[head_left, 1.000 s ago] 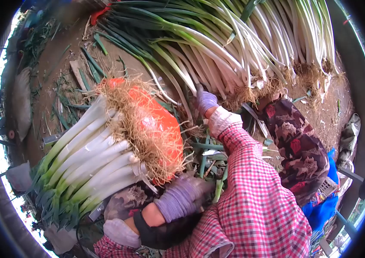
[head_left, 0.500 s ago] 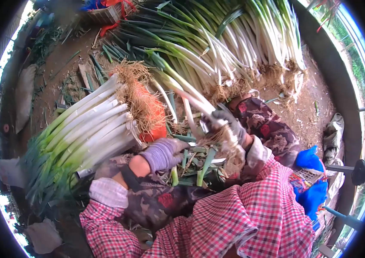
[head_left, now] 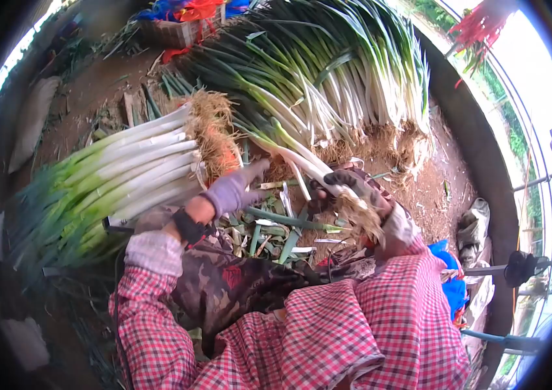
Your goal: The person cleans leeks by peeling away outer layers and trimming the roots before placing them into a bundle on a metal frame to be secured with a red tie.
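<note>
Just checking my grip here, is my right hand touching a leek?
Touching. The head view shows the right hand with its fingers curled over a leek just above its roots.

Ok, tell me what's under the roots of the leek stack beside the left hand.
Orange material shows at the edge of the roots; its full shape and whatever lies beneath it are covered.

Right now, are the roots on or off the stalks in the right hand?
On: shaggy tan roots show at the lower end of the pale stalks, just past the right hand gripping them.
</note>
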Action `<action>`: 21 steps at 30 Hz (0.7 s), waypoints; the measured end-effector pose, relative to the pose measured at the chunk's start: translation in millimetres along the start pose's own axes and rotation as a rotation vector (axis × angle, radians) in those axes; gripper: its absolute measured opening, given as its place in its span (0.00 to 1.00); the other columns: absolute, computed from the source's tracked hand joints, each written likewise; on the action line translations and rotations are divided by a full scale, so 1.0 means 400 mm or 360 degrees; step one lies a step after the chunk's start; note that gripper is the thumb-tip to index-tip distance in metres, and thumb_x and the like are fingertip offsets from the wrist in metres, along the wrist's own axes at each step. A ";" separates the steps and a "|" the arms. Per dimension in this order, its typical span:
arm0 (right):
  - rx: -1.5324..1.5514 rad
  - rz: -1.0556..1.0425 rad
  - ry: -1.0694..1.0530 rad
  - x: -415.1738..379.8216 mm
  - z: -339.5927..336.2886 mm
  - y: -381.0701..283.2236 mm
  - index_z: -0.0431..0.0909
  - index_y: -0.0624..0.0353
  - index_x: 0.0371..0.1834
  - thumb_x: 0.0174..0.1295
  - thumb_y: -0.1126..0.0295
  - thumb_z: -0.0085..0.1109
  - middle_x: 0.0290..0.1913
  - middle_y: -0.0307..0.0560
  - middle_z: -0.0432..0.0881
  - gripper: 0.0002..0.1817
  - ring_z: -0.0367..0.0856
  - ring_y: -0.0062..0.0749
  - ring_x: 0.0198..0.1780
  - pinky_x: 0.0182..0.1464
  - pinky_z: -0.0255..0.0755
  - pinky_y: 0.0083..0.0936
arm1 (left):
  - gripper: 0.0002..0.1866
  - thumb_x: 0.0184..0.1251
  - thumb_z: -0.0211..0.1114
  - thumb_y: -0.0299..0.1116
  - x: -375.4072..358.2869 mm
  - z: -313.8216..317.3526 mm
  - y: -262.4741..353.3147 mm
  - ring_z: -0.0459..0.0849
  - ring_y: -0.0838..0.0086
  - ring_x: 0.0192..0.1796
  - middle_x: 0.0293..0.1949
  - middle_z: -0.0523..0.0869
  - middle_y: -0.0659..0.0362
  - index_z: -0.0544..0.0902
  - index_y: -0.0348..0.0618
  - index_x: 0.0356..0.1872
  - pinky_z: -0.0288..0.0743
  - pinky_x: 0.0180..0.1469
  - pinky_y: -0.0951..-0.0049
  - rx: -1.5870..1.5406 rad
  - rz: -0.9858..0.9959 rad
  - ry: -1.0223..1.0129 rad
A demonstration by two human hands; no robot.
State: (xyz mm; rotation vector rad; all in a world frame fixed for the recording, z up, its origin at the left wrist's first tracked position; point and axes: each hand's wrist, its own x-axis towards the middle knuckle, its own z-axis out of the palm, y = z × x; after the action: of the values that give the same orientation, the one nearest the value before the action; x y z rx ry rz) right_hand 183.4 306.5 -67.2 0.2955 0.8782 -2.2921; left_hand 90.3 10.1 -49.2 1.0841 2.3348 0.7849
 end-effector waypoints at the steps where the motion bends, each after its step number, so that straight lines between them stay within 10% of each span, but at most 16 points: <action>1: 0.0176 -0.0045 0.0092 -0.030 0.037 0.022 0.71 0.69 0.53 0.65 0.66 0.52 0.32 0.48 0.81 0.18 0.81 0.35 0.32 0.42 0.78 0.35 | 0.43 0.56 0.69 0.42 0.025 0.013 -0.016 0.70 0.56 0.66 0.63 0.71 0.43 0.58 0.43 0.71 0.62 0.68 0.67 0.0107 0.0048 0.0142; 5: -0.0082 0.0028 0.0269 -0.138 0.152 0.072 0.71 0.68 0.53 0.65 0.66 0.53 0.32 0.48 0.81 0.19 0.80 0.33 0.32 0.40 0.77 0.33 | 0.52 0.53 0.70 0.52 0.104 0.043 -0.050 0.51 0.55 0.75 0.73 0.53 0.46 0.51 0.47 0.75 0.49 0.75 0.59 0.0207 0.0439 0.0412; 9: -0.0441 0.0173 0.0477 -0.266 0.286 0.075 0.70 0.68 0.54 0.64 0.65 0.54 0.32 0.47 0.81 0.20 0.80 0.32 0.32 0.39 0.77 0.31 | 0.27 0.49 0.71 0.39 0.178 0.087 -0.077 0.80 0.58 0.52 0.48 0.81 0.57 0.75 0.53 0.54 0.70 0.59 0.59 0.0034 0.1070 0.0809; 13: -0.0776 0.0266 0.0660 -0.379 0.399 0.073 0.70 0.68 0.54 0.63 0.65 0.56 0.32 0.46 0.81 0.21 0.80 0.30 0.32 0.37 0.76 0.28 | 0.08 0.52 0.70 0.37 0.238 0.045 -0.060 0.77 0.75 0.34 0.31 0.81 0.67 0.79 0.57 0.30 0.72 0.42 0.72 0.0068 0.1071 0.1119; 20: -0.1505 0.0360 0.0551 -0.447 0.471 0.029 0.70 0.67 0.56 0.61 0.64 0.58 0.32 0.44 0.81 0.23 0.79 0.26 0.32 0.34 0.75 0.24 | 0.07 0.59 0.61 0.36 0.070 -0.392 0.042 0.81 0.70 0.42 0.37 0.83 0.65 0.82 0.62 0.39 0.78 0.46 0.66 0.1494 0.0975 0.1696; 21: -0.1654 0.0343 0.0473 -0.429 0.467 0.018 0.70 0.67 0.56 0.61 0.63 0.58 0.32 0.44 0.81 0.24 0.79 0.26 0.32 0.34 0.75 0.24 | 0.12 0.54 0.64 0.34 0.024 -0.477 0.029 0.82 0.73 0.38 0.32 0.84 0.67 0.85 0.63 0.41 0.77 0.41 0.66 0.1480 0.1367 0.1892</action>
State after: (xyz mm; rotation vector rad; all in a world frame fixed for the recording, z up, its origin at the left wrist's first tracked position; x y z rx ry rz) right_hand 322.7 264.4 140.9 0.2353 1.9246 -1.3570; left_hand -23.9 -34.4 98.0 2.7146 3.3229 0.6717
